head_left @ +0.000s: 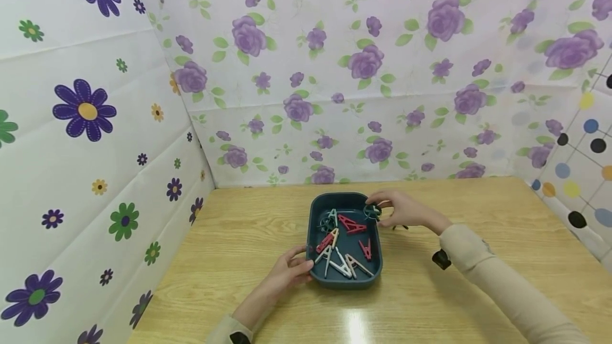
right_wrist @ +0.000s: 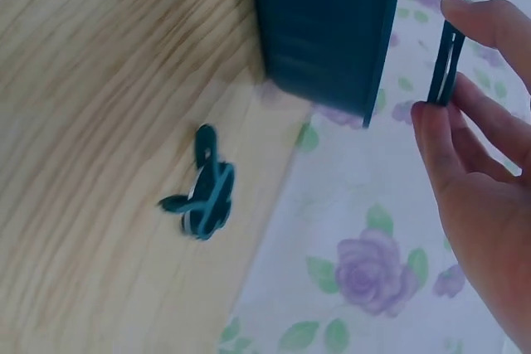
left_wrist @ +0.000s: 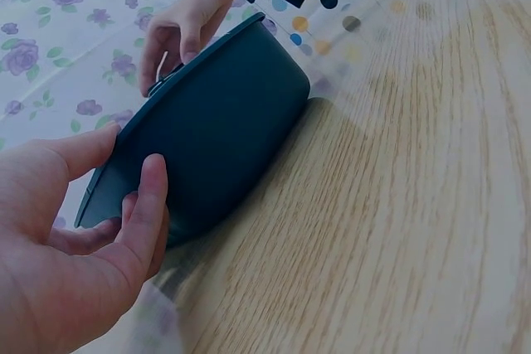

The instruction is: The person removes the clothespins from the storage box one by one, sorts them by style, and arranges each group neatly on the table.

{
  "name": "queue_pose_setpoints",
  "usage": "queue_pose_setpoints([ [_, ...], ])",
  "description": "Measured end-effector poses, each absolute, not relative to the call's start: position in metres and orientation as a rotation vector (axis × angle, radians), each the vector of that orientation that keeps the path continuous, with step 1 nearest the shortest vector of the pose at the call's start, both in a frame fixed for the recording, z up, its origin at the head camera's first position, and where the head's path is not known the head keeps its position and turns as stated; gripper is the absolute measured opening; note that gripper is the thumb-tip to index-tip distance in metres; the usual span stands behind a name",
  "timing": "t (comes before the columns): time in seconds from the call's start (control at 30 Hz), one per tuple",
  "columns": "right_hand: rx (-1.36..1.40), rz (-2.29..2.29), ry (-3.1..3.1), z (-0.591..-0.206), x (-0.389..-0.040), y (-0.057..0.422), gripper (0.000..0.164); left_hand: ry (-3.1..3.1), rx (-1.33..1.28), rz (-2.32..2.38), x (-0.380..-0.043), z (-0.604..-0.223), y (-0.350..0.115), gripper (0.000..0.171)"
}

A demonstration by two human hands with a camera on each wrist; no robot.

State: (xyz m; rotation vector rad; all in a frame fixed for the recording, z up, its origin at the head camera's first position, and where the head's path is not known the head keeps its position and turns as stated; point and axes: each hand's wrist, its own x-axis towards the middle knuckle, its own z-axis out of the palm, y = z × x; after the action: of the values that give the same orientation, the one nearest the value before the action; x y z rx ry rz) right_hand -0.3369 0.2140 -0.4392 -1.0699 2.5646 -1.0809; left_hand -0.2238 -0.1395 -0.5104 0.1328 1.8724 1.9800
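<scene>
A dark teal plastic tray sits on the wooden table with several clothespins in it: red, white, beige and pale green. My left hand grips the tray's near left side, thumb at the rim and fingers against the outer wall. At the far right corner, my right hand pinches a dark green round clip between thumb and fingertips, level with the rim. A similar dark green round clip lies inside the tray at its left side.
Another dark green clip lies on the table right of the tray, partly hidden below my right hand in the head view. Flowered cloth hangs behind the table, with more printed cloth at both sides.
</scene>
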Motion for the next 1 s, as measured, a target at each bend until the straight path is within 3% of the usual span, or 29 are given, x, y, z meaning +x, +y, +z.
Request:
queue_pose_setpoints([
  [0.37,-0.987,-1.277,2.524,-0.459,-0.340,0.247,0.065,1.884,0.123,1.967,-0.226,-0.511,-0.137,0.068],
  [1.0,-0.775,-1.410,2.510,-0.488,-0.345,0.308,0.066,1.898,0.118,1.951,-0.224,-0.514,-0.138,0.064],
])
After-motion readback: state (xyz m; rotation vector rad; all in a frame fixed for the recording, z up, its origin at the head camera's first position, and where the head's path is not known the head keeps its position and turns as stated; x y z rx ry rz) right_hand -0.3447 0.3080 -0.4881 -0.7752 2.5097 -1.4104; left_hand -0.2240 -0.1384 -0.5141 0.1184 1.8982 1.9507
